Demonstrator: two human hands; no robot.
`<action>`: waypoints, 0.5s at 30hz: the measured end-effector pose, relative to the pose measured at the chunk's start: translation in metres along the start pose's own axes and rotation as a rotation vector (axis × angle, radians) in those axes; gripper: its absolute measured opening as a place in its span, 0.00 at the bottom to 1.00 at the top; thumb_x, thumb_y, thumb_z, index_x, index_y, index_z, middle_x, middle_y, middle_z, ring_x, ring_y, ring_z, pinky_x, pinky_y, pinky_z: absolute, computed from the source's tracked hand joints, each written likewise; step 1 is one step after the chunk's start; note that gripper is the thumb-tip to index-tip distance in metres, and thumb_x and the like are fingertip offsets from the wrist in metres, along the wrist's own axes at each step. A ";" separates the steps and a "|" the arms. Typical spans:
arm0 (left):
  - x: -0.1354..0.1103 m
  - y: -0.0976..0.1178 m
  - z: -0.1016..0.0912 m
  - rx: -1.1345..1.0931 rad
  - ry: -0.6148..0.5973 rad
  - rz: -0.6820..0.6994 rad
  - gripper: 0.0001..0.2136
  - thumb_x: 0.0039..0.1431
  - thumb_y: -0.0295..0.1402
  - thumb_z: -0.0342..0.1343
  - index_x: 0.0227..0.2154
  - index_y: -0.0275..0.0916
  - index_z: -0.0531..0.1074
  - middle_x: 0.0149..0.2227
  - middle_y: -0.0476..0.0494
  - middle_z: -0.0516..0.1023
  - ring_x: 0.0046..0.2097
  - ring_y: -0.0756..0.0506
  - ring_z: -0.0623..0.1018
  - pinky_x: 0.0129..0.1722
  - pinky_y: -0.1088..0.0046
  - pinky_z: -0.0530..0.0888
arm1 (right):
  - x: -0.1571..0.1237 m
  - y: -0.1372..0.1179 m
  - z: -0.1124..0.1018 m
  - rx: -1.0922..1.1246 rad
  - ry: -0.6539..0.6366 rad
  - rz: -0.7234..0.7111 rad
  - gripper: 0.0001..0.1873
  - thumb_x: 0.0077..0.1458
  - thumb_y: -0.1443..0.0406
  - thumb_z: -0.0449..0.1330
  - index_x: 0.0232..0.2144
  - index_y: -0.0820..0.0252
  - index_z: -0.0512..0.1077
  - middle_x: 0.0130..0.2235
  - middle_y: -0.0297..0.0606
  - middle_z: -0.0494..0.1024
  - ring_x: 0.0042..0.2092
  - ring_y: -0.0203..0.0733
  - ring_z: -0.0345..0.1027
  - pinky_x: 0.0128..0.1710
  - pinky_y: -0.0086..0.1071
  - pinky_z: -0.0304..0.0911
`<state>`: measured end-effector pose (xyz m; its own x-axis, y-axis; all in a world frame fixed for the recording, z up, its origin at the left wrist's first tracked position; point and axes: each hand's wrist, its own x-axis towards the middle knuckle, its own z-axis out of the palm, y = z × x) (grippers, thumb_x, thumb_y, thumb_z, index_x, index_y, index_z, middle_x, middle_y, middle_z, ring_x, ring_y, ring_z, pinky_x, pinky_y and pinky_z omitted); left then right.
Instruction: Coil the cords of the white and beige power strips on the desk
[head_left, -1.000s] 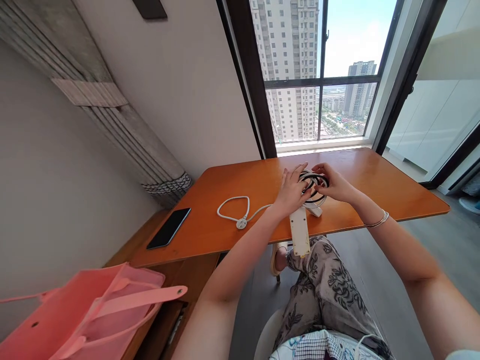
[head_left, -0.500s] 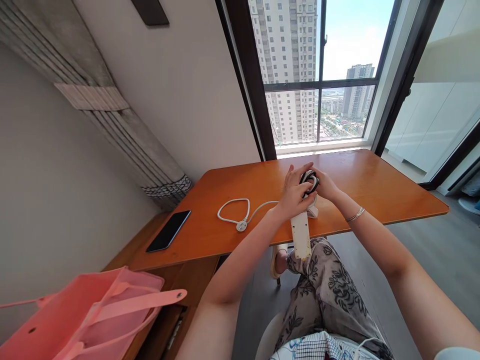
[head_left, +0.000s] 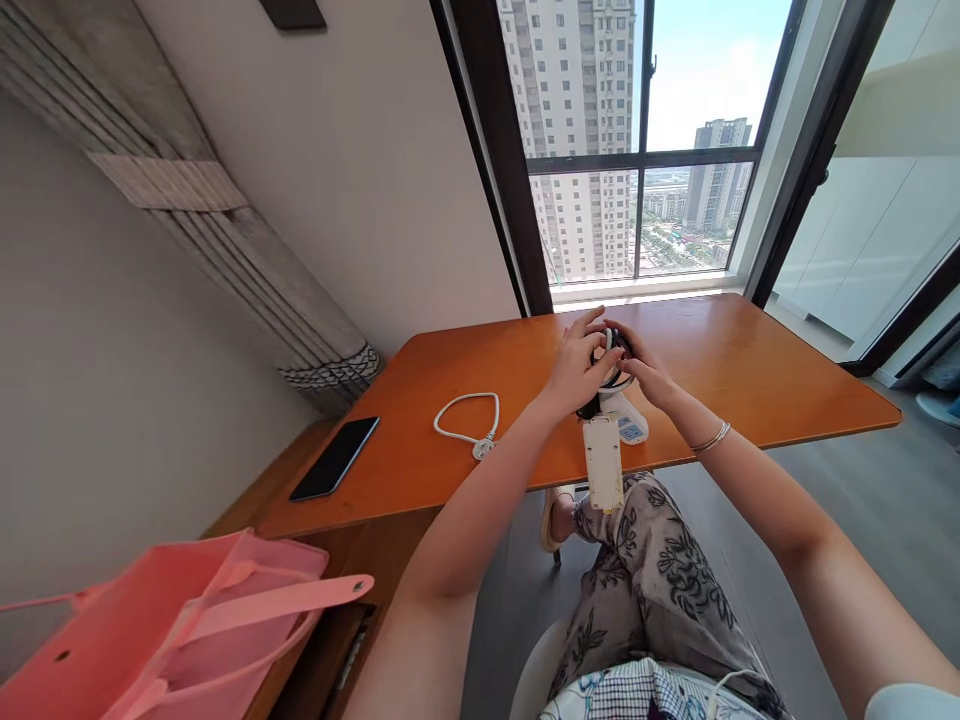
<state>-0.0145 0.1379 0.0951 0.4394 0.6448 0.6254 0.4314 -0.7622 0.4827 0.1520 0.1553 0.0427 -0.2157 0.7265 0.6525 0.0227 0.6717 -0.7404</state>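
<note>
A bundle of looped black and white cable (head_left: 616, 372) is held between my two hands above the wooden table. My left hand (head_left: 579, 368) grips it from the left, the fingers curled at the loops. On the other side my right hand (head_left: 646, 368) closes round the same loops with thumb and fingers. Just below lies a white block with socket holes (head_left: 628, 420). A long cream power strip (head_left: 603, 465), stained at its end, juts past the table's near edge. Part of a black piece (head_left: 589, 408) shows under my left hand.
On the table's left are a white cord (head_left: 466, 396) ending in a plug (head_left: 483, 448) and a dark phone (head_left: 335, 458). A pink bag (head_left: 225, 630) stands at the lower left. The window (head_left: 641, 225) is beyond the table (head_left: 750, 370).
My left hand has shifted slightly left, and its fingers have moved on the cable loops. The socket block and the black piece, largely covered before, now show below the hands.
</note>
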 end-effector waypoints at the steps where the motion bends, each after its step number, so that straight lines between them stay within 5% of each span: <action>1: 0.000 -0.002 0.000 -0.030 0.003 -0.007 0.09 0.63 0.38 0.54 0.31 0.39 0.73 0.66 0.35 0.63 0.64 0.38 0.69 0.65 0.51 0.64 | -0.002 0.000 0.000 0.008 -0.037 -0.010 0.36 0.56 0.49 0.60 0.63 0.52 0.61 0.64 0.43 0.65 0.65 0.52 0.59 0.66 0.48 0.54; 6: 0.001 -0.007 -0.003 -0.091 -0.014 -0.027 0.07 0.59 0.36 0.57 0.29 0.39 0.72 0.64 0.34 0.66 0.62 0.38 0.71 0.61 0.54 0.69 | -0.003 -0.002 0.000 -0.214 -0.091 -0.018 0.58 0.36 0.44 0.73 0.66 0.54 0.59 0.64 0.48 0.62 0.67 0.57 0.54 0.68 0.51 0.50; 12: 0.003 0.006 -0.011 0.012 -0.013 -0.050 0.06 0.56 0.32 0.59 0.24 0.39 0.71 0.62 0.39 0.70 0.61 0.36 0.71 0.68 0.42 0.53 | 0.003 -0.005 0.011 -0.415 -0.099 -0.051 0.63 0.33 0.50 0.77 0.67 0.58 0.53 0.65 0.52 0.57 0.68 0.58 0.50 0.68 0.53 0.49; 15: 0.003 0.012 -0.007 -0.049 0.055 -0.064 0.03 0.55 0.30 0.59 0.26 0.39 0.74 0.62 0.39 0.70 0.62 0.36 0.70 0.67 0.46 0.58 | 0.005 -0.004 0.018 -0.528 -0.022 -0.078 0.61 0.36 0.54 0.76 0.67 0.59 0.51 0.65 0.54 0.57 0.67 0.60 0.51 0.67 0.55 0.51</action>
<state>-0.0136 0.1304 0.1065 0.3678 0.6892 0.6243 0.4180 -0.7222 0.5511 0.1335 0.1537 0.0466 -0.2565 0.6723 0.6944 0.4927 0.7091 -0.5045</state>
